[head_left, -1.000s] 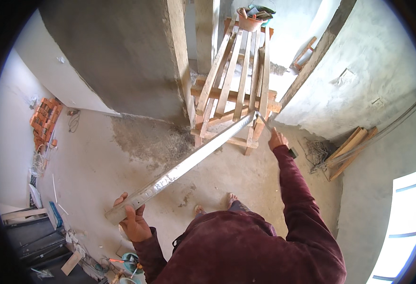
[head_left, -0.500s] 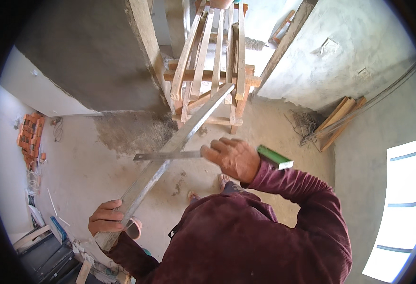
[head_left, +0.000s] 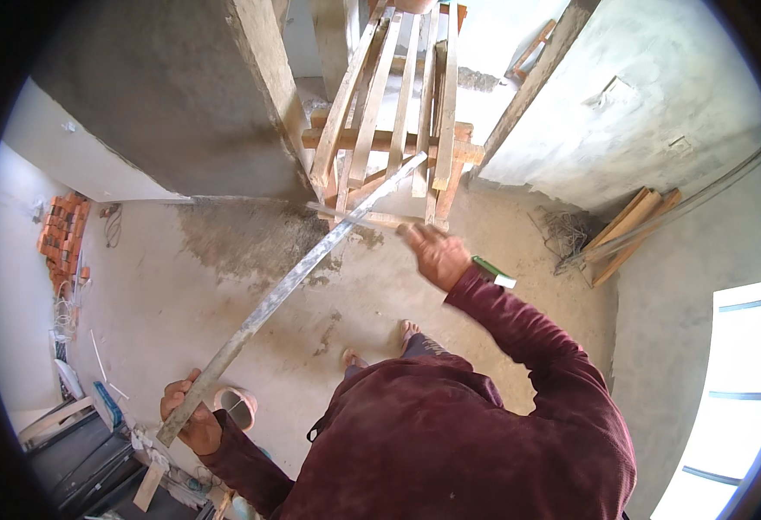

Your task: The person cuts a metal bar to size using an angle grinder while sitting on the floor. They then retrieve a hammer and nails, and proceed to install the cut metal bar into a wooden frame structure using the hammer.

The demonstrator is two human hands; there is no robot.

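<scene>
Slatted wooden trestle [head_left: 374, 104]: far centre, the largest piece I log.

Long straightedge [head_left: 281, 295]: pale, smeared, slanting from near left to the trestle's near end; whether its far tip rests there, I cannot tell. Step in hand, by my judgement: working a tool along this length. The next stroke, I judge, calls for a firm hold at the near end and an even angle across the face.

Thin blade [head_left: 379, 224]: crosses the straightedge's far half; contact unclear to me.

Right hand [head_left: 439, 257]: centre, slightly blurred, fingers closed on the blade's right end.

Left hand [head_left: 205, 431]: near left, curled narrowly round the straightedge's near end.

Green block [head_left: 493, 271]: just beside the right wrist; attachment unclear.
</scene>
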